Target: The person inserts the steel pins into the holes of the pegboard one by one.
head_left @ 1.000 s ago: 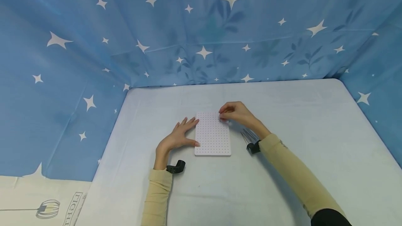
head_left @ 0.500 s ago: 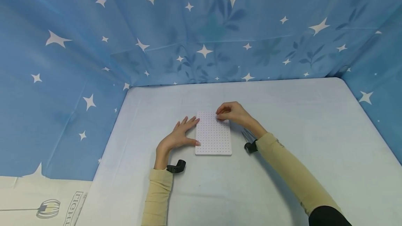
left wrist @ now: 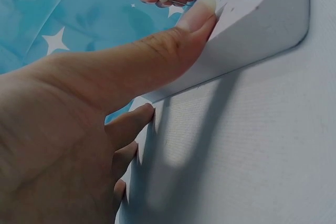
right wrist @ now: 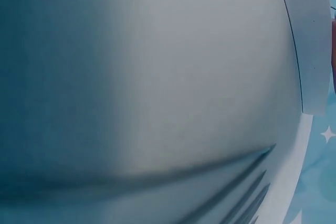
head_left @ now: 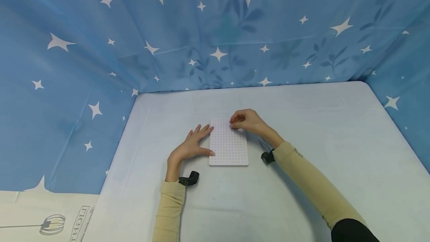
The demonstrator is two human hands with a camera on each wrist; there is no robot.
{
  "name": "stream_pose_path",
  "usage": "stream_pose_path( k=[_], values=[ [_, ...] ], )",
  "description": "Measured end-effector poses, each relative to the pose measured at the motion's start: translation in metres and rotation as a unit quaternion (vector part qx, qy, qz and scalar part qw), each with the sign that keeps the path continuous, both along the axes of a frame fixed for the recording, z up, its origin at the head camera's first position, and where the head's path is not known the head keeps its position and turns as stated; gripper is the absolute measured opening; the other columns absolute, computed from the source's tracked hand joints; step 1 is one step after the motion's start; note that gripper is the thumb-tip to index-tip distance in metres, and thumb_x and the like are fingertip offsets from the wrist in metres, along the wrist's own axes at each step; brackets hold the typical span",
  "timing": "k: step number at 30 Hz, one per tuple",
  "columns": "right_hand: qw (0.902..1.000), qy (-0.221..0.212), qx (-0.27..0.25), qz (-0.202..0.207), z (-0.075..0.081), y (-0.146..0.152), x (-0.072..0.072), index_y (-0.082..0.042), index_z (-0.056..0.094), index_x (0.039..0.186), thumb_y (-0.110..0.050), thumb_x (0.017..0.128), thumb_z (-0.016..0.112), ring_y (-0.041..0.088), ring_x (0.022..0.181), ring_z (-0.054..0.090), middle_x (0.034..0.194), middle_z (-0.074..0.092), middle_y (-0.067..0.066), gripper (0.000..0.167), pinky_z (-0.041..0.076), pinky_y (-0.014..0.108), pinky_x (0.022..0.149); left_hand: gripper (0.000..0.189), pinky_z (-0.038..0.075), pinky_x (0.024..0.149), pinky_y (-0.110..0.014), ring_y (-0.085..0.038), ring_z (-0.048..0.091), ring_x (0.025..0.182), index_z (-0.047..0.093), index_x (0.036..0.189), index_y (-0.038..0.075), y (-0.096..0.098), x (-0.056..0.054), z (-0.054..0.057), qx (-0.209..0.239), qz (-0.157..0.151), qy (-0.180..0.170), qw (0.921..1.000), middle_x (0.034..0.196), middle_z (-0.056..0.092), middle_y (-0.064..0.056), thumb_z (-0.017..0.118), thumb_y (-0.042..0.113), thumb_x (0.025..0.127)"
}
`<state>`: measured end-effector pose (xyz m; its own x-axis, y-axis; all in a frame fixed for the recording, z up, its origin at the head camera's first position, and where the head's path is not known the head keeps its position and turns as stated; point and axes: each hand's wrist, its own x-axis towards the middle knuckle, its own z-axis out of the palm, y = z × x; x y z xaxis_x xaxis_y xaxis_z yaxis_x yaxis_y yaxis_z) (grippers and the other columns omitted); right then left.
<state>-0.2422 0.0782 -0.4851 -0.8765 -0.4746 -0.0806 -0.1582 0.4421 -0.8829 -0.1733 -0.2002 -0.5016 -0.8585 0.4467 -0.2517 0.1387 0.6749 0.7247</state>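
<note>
A white pegboard [head_left: 229,146] with rows of small holes lies on the white table. My left hand [head_left: 189,148] rests at its left edge, thumb and fingers spread, the thumb [left wrist: 197,17] on the near part of that edge. Over the board's far right part, my right hand [head_left: 249,120] pinches a thin metal rod [left wrist: 178,2] between thumb and fingertips. The rod's lower end shows only faintly in the head view. Several more thin rods [head_left: 265,145] lie right of the board, partly under my right wrist; their tips show low in the right wrist view.
A blue curtain [head_left: 188,29] with white stars hangs behind the table and along both sides. A black wrist camera [head_left: 189,179] sits on my left wrist, another [head_left: 268,157] on my right, close by the loose rods.
My right hand has shifted slightly left over the board with the rod in its fingers, then nearly stopped. The left hand holds its place at the board's edge.
</note>
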Motion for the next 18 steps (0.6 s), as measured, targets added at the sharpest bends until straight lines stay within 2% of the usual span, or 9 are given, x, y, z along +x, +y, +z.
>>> stream_pose_path(
  k=[12, 18],
  values=[
    [0.9987, 0.021, 0.036, 0.031, 0.0045, -0.0001, 0.0004, -0.009, 0.077, 0.099, -0.012, 0.092, 0.075, 0.019, 0.091, 0.069, 0.099, 0.076, 0.005, 0.008, 0.056, 0.036, 0.085, 0.101, -0.008, 0.129, -0.054, -0.03, -0.004, 0.161, 0.029, 0.164, 0.02, -0.0006, -0.0019, 0.0008, -0.005, -0.001, 0.005, 1.0, 0.173, 0.016, -0.006, 0.087, 0.036, 0.083],
    [0.9985, 0.013, 0.041, 0.034, 0.0024, 0.0012, 0.003, -0.008, 0.077, 0.098, -0.011, 0.093, 0.075, 0.018, 0.086, 0.068, 0.099, 0.076, 0.006, 0.007, 0.056, 0.03, 0.078, 0.1, -0.008, 0.129, -0.055, -0.032, -0.004, 0.161, 0.03, 0.164, 0.018, -0.0002, -0.0003, -0.0007, -0.001, -0.005, 0.004, 1.0, 0.173, 0.017, -0.008, 0.086, 0.035, 0.083]
  ],
)
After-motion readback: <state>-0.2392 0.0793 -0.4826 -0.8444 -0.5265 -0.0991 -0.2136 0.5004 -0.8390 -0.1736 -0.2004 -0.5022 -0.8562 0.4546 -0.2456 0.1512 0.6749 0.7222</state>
